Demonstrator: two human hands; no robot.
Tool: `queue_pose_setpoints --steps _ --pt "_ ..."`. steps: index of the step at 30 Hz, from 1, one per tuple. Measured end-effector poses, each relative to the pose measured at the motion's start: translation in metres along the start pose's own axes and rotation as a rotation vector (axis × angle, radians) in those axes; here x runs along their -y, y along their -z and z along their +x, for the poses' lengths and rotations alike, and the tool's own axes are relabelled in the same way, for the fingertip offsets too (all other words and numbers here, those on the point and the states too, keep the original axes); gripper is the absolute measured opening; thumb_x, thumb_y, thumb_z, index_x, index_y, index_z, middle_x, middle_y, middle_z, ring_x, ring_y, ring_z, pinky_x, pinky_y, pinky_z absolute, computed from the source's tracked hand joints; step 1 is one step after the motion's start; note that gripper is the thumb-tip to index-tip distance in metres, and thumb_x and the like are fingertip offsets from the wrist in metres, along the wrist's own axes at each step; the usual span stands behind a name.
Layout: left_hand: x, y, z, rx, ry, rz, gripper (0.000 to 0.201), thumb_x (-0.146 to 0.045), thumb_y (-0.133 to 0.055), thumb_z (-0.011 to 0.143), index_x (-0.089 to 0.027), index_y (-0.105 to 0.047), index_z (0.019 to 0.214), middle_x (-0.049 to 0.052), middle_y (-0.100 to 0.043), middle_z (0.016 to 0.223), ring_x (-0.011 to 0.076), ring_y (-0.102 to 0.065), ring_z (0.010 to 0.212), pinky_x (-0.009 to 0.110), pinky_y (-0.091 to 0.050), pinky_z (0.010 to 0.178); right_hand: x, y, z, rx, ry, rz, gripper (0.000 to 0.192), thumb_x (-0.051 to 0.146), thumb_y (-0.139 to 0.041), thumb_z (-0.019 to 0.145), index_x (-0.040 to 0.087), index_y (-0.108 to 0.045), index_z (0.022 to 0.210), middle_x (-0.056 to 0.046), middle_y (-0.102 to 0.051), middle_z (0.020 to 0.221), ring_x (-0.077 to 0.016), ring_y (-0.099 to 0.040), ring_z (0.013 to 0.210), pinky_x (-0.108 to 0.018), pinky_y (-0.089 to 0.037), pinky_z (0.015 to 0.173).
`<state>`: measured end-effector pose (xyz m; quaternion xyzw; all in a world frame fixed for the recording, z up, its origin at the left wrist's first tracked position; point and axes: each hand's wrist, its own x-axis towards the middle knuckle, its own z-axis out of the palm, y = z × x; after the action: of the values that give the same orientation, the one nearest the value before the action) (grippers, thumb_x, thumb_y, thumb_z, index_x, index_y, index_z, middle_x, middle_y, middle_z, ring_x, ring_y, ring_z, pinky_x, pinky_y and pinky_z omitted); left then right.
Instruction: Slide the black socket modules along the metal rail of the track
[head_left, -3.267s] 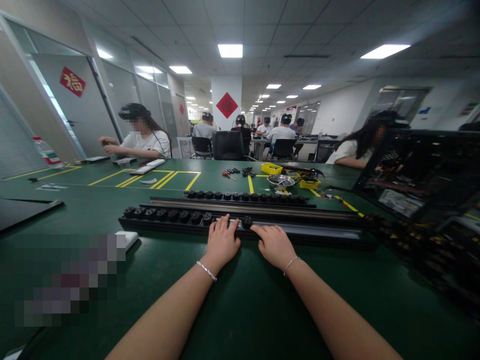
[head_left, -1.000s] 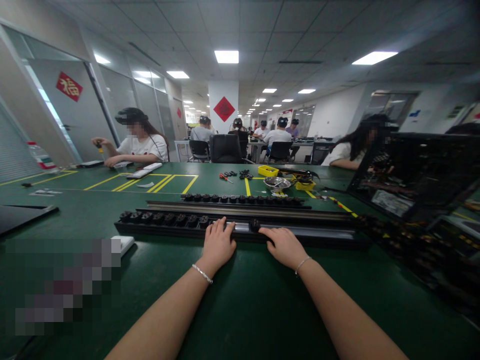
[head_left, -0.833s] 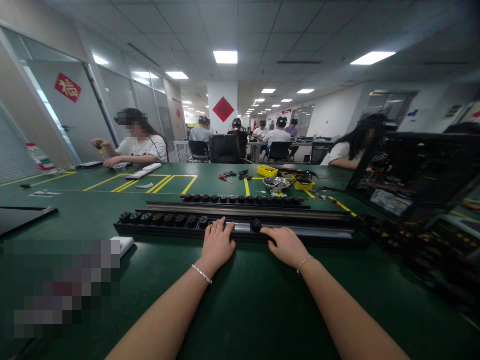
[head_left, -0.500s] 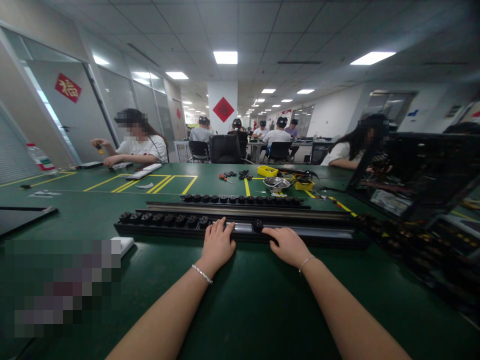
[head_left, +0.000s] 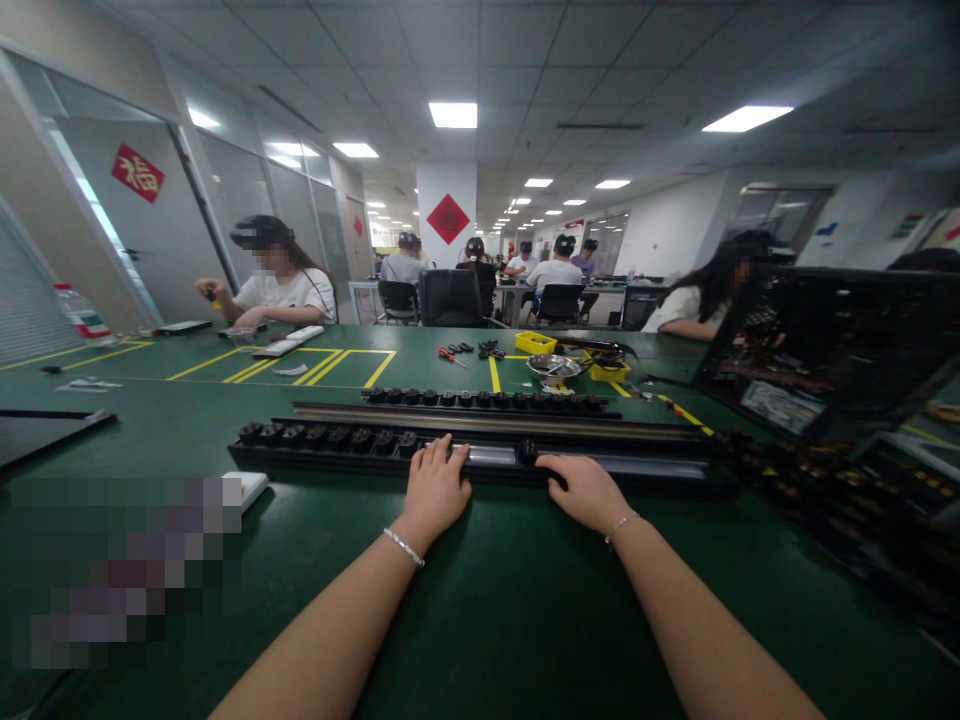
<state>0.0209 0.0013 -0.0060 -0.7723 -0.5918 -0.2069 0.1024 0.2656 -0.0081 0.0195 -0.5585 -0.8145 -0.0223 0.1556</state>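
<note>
A long black rail [head_left: 645, 468] lies across the green table in front of me, with a silver channel along its middle. Several black round pieces [head_left: 322, 437] sit in a row on its left part. My left hand [head_left: 436, 486] rests on the rail with its fingers spread over the channel. My right hand [head_left: 584, 488] pinches a single black piece [head_left: 527, 453] on the channel, apart from the row. A second rail [head_left: 487, 400] with a full row of black pieces lies just behind.
A white flat object [head_left: 247, 487] lies to the left. A black open case [head_left: 832, 350] stands at the right over dark parts [head_left: 825, 480]. Farther back are a metal bowl [head_left: 553, 366], yellow bins [head_left: 540, 342] and small tools [head_left: 450, 353]. Other people sit at the table and behind.
My right hand has slid the single black piece to the right along the channel, widening its gap from the row. My left hand has stayed on the rail.
</note>
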Motion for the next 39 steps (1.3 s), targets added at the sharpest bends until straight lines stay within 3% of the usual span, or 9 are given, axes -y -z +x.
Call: queue_pose_setpoints --steps 39 --pt "-0.0004 0.0042 0.0003 0.028 0.007 -0.006 0.051 -0.027 -0.054 0.08 -0.024 -0.05 0.13 0.011 -0.043 0.142 0.0278 -0.039 0.13 0.043 -0.026 0.108 -0.0103 0.0032 -0.0005 0.027 -0.107 0.056 0.045 0.011 -0.039 0.072 0.023 -0.065 0.106 -0.002 -0.066 0.109 -0.0169 -0.058 0.1 -0.028 -0.042 0.089"
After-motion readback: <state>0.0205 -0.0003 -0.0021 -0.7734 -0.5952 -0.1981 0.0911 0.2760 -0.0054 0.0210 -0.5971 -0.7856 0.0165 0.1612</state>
